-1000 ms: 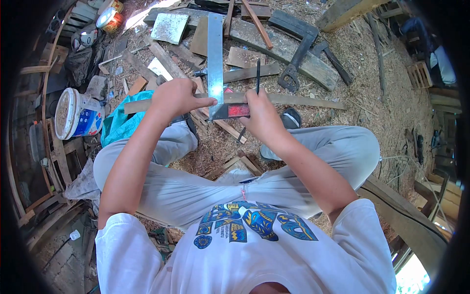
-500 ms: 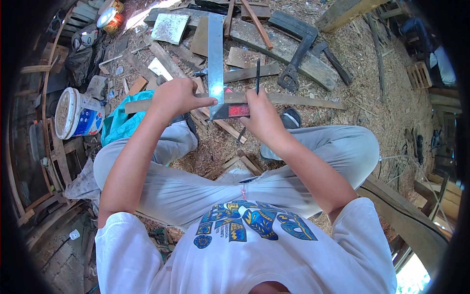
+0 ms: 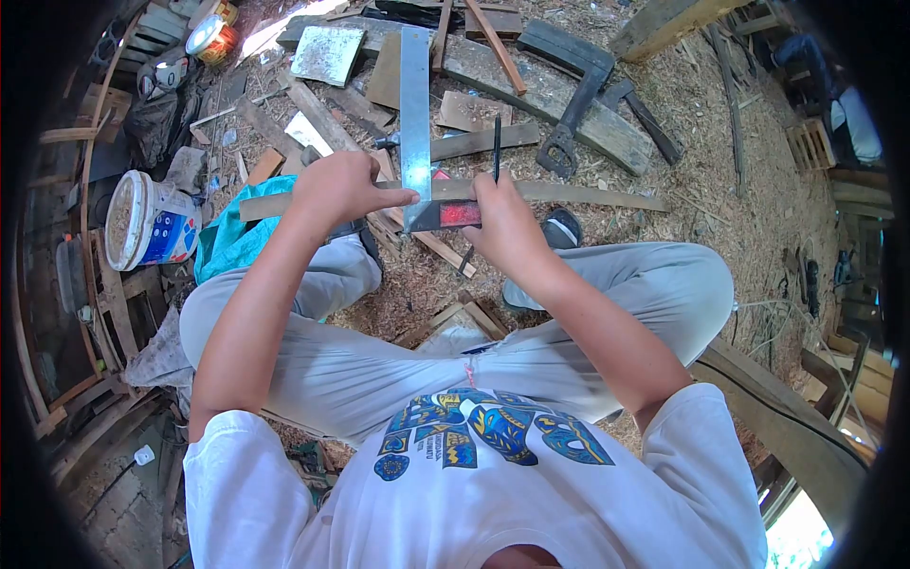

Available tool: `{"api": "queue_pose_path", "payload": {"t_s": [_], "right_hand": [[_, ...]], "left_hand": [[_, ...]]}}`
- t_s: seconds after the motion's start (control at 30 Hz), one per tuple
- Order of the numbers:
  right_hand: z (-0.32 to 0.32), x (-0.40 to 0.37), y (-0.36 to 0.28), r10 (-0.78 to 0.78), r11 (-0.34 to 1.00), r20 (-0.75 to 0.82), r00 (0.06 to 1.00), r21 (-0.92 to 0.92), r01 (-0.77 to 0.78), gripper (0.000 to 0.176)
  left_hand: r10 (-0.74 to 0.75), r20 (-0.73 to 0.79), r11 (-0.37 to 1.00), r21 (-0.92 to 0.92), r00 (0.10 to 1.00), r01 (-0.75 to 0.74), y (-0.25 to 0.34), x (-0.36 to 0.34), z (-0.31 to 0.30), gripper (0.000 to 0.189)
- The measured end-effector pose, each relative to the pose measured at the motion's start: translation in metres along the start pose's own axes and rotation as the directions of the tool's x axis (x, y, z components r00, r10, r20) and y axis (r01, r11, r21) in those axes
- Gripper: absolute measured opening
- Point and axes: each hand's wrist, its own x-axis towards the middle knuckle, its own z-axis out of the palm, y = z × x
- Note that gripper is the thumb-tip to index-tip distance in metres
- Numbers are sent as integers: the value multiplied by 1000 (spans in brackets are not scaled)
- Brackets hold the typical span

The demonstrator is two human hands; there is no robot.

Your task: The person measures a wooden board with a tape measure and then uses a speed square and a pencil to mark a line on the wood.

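Note:
A long thin wooden strip [image 3: 588,194] runs across in front of my knees. My left hand [image 3: 338,190] is wrapped round its left part, the thumb touching the metal blade of a try square [image 3: 415,114]. The blade points away from me across the strip. My right hand [image 3: 502,213] grips the square's dark handle with its red patch at the near edge of the strip. A dark pencil [image 3: 498,142] stands up between the fingers of that hand. What the fingertips touch beneath the strip is hidden.
A handsaw [image 3: 572,123] and a hammer [image 3: 645,119] lie on or beside a thick plank [image 3: 483,71]. At left are a white bucket [image 3: 152,220] and a teal bag [image 3: 232,232]. Wood scraps cover the ground. Another person's leg [image 3: 858,123] shows at far right.

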Motion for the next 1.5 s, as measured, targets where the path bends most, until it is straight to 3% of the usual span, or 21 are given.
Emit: {"api": "queue_pose_path", "payload": {"t_s": [0.73, 0.93, 1.07, 1.23, 1.37, 1.43, 1.5], "right_hand": [[-5, 1, -2, 20, 1000, 42, 999, 0, -20, 54], [-15, 2, -4, -30, 995, 70, 997, -93, 36, 51], [-26, 8, 5, -105, 992, 77, 992, -61, 109, 46], [-30, 22, 17, -93, 980, -123, 988, 164, 112, 23], [-45, 27, 8, -15, 983, -184, 983, 178, 49, 26], [-49, 29, 6, 39, 960, -188, 981, 279, 15, 31], [-46, 29, 7, 14, 959, -224, 975, 279, 50, 30]], "left_hand": [[-52, 11, 998, -45, 999, 53, -1, 1, 3, 77], [-18, -37, 998, -58, 999, 16, -8, 5, 10, 80], [-11, -23, 997, -81, 1000, 9, -9, 4, 11, 79], [-19, -12, 996, -86, 1000, 18, -6, 2, 8, 79], [-22, -13, 997, -77, 1000, 21, -4, 3, 8, 80], [-24, -5, 997, -73, 1000, 23, -5, 3, 9, 80], [-20, -13, 996, -84, 1000, 19, -5, 3, 9, 81]]}}
